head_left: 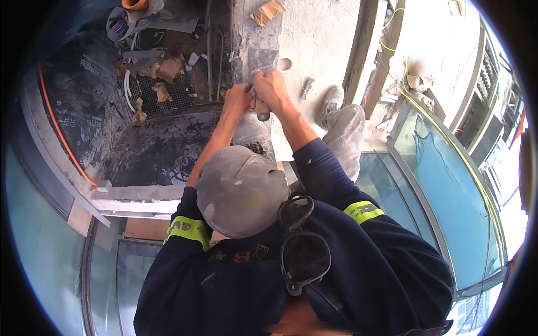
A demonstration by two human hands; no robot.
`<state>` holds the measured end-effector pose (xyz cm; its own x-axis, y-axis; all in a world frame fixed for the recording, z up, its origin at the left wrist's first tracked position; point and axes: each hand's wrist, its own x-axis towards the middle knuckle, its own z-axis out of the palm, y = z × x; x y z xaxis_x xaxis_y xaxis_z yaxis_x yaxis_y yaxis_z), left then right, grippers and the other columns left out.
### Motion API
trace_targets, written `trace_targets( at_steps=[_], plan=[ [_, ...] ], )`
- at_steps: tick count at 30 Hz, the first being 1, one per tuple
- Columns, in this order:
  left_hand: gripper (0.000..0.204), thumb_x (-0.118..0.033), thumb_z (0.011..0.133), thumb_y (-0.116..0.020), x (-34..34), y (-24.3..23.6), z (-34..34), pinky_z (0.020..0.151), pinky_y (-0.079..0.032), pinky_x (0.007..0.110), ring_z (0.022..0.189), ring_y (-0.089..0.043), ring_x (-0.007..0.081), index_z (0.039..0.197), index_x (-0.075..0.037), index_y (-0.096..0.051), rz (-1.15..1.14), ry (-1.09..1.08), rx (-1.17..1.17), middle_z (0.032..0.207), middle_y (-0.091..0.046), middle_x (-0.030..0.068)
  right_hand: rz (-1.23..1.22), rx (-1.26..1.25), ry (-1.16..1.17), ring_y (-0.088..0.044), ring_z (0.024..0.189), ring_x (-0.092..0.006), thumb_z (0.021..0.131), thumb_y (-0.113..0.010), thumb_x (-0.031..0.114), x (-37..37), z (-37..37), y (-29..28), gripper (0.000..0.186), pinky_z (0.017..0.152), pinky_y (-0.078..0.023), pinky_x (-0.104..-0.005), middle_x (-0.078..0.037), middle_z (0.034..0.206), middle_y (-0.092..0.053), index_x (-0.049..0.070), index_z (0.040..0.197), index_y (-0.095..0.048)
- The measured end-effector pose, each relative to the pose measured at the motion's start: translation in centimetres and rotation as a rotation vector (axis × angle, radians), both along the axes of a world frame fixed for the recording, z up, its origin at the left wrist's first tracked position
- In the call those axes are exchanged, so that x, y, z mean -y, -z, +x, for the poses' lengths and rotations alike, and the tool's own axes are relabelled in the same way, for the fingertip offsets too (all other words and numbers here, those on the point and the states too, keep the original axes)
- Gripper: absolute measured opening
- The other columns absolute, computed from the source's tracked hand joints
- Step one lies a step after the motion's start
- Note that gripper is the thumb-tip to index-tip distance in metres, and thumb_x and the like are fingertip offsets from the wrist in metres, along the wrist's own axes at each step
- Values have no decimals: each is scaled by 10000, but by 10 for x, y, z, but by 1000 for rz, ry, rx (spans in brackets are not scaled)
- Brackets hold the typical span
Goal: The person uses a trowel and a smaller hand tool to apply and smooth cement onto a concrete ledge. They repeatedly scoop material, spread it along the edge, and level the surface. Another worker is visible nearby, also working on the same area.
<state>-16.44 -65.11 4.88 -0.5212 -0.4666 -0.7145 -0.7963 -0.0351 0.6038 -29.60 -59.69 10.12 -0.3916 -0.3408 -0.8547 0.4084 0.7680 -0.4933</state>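
My right hand (271, 89) is closed round a hand tool (261, 107) with a wooden handle and a dark rounded butt that points back toward me. Past the knuckles a bit of thin grey metal shows, perhaps its blade, but most of the tool is covered by my fingers. Pressed close on the left, my left hand (238, 99) has its fingers curled beside the handle. What those fingers pinch is hidden. Both hands are low over a dusty concrete ledge (255, 33), just beyond my grey knee (241, 190).
Left of the ledge, a dark recess holds black mesh (179, 87), torn cardboard (170, 70) and a bucket (117, 25). A brick-like block (267, 12) lies ahead. Glass panels (448, 185) lean at right. Another person (417, 67) is farther off, partly blurred.
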Motion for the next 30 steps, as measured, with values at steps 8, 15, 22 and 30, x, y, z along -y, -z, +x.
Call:
trace_targets(
  at_steps=[8,15,22,30],
  plan=[
    [487,-465,1011,-620,-1,0,-12,788,-567,509,910,-757,429,923,-14,-780,30,47,166,875,-748,259,-43,75,-41,-684,476,-272,1085,-549,270,-15,-13,-10,500,451,-543,-406,-168,641,-666,-93,749,-622],
    [492,-465,1038,-604,-1,-6,-10,803,-566,491,911,-754,404,951,-16,-787,127,4,183,898,-753,252,-78,-60,25,-690,476,-279,1065,-566,232,-25,-2,9,454,429,-544,-418,-191,660,-676,-108,769,-617],
    [487,-449,1036,-618,5,-9,-17,838,-560,517,999,-725,503,987,14,-764,94,67,147,978,-739,310,-18,-204,-181,-703,502,-304,1062,-542,214,-22,-3,40,406,465,-557,-431,-248,742,-714,-125,856,-632],
    [432,-412,1014,-634,-11,-6,-10,898,-561,536,1029,-720,504,1015,-4,-778,31,-17,89,1023,-744,307,-39,-156,-438,-757,651,-398,1073,-568,287,-2,-40,13,500,583,-609,-458,-356,887,-724,-208,1133,-538]
  ],
)
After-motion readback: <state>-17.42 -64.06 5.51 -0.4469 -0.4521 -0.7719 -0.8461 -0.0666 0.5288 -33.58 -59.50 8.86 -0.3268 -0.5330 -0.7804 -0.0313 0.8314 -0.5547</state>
